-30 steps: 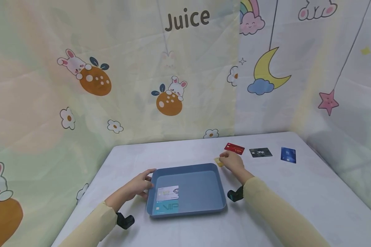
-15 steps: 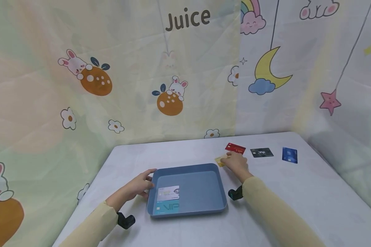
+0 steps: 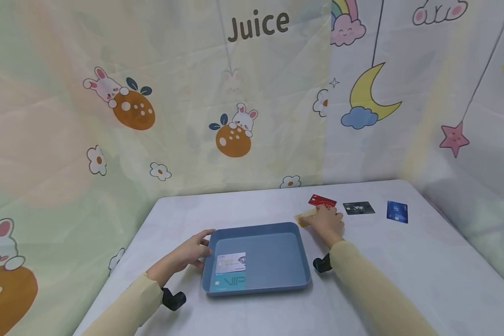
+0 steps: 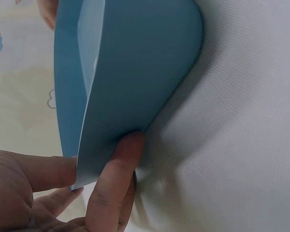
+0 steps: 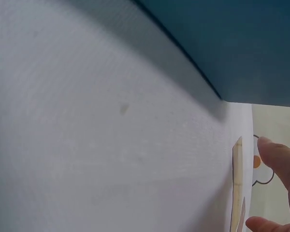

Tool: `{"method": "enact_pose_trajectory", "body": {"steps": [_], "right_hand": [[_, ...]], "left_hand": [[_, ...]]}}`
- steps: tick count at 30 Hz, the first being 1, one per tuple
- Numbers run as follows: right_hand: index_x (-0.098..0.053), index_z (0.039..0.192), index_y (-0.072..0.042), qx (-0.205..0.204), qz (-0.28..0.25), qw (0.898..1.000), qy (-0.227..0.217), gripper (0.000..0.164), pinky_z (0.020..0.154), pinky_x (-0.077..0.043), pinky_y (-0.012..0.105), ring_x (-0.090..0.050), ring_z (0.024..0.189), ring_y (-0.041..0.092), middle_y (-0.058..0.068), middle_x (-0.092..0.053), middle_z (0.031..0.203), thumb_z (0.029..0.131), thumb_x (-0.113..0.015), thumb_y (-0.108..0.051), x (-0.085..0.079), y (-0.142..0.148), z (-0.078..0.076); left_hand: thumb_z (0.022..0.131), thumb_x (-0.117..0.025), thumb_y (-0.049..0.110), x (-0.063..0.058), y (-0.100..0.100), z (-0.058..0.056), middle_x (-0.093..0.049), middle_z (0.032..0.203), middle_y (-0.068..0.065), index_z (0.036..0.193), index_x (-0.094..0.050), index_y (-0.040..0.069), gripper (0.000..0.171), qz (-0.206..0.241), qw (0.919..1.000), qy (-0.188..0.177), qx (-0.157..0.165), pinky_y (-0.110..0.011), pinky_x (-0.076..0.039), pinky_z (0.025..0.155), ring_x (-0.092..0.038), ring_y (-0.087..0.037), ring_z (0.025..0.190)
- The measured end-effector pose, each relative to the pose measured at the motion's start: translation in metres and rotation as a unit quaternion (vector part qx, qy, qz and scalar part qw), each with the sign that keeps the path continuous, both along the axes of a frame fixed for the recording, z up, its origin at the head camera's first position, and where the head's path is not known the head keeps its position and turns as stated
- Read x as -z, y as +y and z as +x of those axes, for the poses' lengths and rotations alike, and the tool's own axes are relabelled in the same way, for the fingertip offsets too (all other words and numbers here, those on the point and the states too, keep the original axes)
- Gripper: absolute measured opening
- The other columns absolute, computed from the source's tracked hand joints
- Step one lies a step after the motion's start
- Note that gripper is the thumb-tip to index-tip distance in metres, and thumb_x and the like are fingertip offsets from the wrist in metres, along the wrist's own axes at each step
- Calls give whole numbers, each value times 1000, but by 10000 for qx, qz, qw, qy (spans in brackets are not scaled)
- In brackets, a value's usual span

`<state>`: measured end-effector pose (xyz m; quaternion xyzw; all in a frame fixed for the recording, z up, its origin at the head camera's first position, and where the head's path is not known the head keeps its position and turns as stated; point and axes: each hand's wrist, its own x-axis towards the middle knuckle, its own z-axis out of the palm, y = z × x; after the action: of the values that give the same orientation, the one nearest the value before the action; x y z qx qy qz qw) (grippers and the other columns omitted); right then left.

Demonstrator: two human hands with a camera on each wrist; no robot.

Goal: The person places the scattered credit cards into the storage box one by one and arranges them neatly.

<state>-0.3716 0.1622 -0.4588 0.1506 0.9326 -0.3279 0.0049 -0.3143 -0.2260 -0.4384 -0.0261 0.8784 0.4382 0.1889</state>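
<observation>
A blue rectangular tray rests on the white-covered table. My left hand grips its left side near the far corner; the left wrist view shows fingers at the rim and against the outer wall. Inside the tray's left part lie a white card and a teal VIP card, the white one partly over the teal. My right hand is over a yellow card beyond the tray's far right corner and partly hides it. In the right wrist view its thumb stands apart from the yellow card.
Past my right hand a red VIP card lies close to the yellow one. Further right are a black VIP card and a blue card. A printed cloth hangs behind the table.
My right hand has shifted slightly right, so more of the yellow card shows than a second ago, and it now covers part of the red card. My left hand stays at the tray.
</observation>
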Motion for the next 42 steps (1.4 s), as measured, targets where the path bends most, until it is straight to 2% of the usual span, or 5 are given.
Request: {"method": "enact_pose_trajectory", "body": {"steps": [5,15,25,34,42], "right_hand": [[-47,144,2,-53,234,9997,84,90,102,-37,68,-38,127,54,35,-42,139,83,-77,-57,2,-1,-1],[-44,146,5,4,308,9994,-170,85,107,-36,65,-38,126,52,37,-42,136,85,-80,-41,1,-1,-1],[-44,147,6,-139,41,9997,-212,87,106,-37,62,-41,123,49,35,-45,132,83,-80,-41,1,12,1],[-59,136,6,-365,-406,9985,44,56,107,-42,57,-53,121,44,30,-58,137,93,-72,-27,5,34,2],[-67,130,2,-124,-866,9960,159,38,109,-42,56,-48,123,44,30,-54,141,100,-63,-21,-4,44,3]], "left_hand": [[92,-62,-1,0,0,-1,-49,144,-28,160,-36,14,74,-33,10000,17,3,-38,-59,62,-63,-30,105],[93,-61,-1,-4,3,0,-48,146,-29,160,-35,14,73,-43,10000,-34,4,-38,-59,64,-62,-30,106],[94,-60,-2,-3,2,1,-48,146,-28,160,-36,14,72,-55,9999,-29,-81,-37,-58,64,-62,-30,106],[93,-60,-2,1,3,3,-51,142,-27,160,-36,13,72,-25,10000,-4,0,-37,-57,62,-61,-29,104],[93,-60,-1,0,2,3,-51,142,-27,160,-36,14,72,-17,10000,18,34,-37,-57,62,-62,-28,102]]}}
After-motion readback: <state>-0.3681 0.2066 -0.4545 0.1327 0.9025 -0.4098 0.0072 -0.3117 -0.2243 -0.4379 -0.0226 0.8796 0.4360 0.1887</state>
